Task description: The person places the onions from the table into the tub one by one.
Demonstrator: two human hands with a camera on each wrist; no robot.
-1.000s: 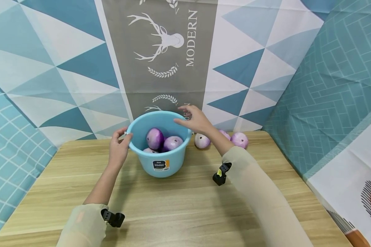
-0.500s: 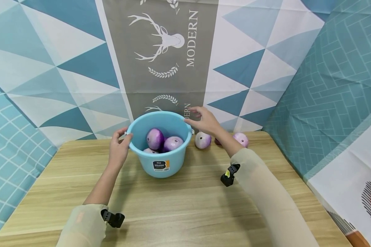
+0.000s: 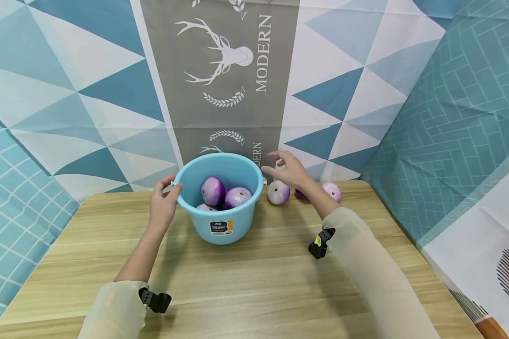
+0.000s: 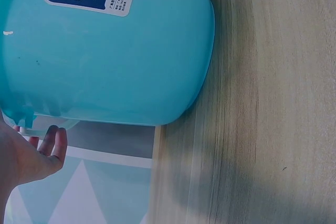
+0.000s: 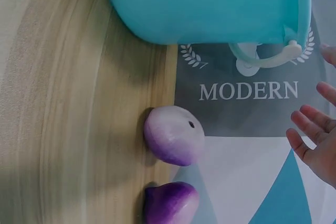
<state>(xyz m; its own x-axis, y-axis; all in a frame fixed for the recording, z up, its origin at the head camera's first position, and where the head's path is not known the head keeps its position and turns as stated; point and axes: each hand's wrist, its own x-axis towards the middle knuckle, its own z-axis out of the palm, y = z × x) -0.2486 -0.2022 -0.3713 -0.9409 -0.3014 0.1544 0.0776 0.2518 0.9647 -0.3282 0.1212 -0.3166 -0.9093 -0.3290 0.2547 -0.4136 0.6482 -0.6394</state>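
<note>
A light blue plastic bucket (image 3: 242, 225) stands upright on the wooden table, with several purple-and-white onions (image 3: 213, 190) inside it. My left hand (image 3: 163, 203) holds the bucket's left rim by the handle joint, thumb and fingers at the edge. In the left wrist view, the fingertips (image 4: 60, 142) of that hand are beside the pale handle (image 4: 68, 125). Just right of the bucket, my right hand (image 3: 291, 170) hovers with spread, slightly bent fingers and nothing in them. Below it lies a pale onion (image 3: 278, 192), with a darker onion (image 5: 172, 203) and another onion (image 3: 332, 190) farther right.
The wooden table (image 3: 237, 292) reaches back to a patterned cloth backdrop (image 3: 331, 84). Its right edge runs beside a hanging teal cloth (image 3: 462, 122). A small black camera (image 3: 318, 249) is on each sleeve.
My right hand has moved right, from over the bucket's right rim to above the onions beside it. The left hand and the bucket stay in place.
</note>
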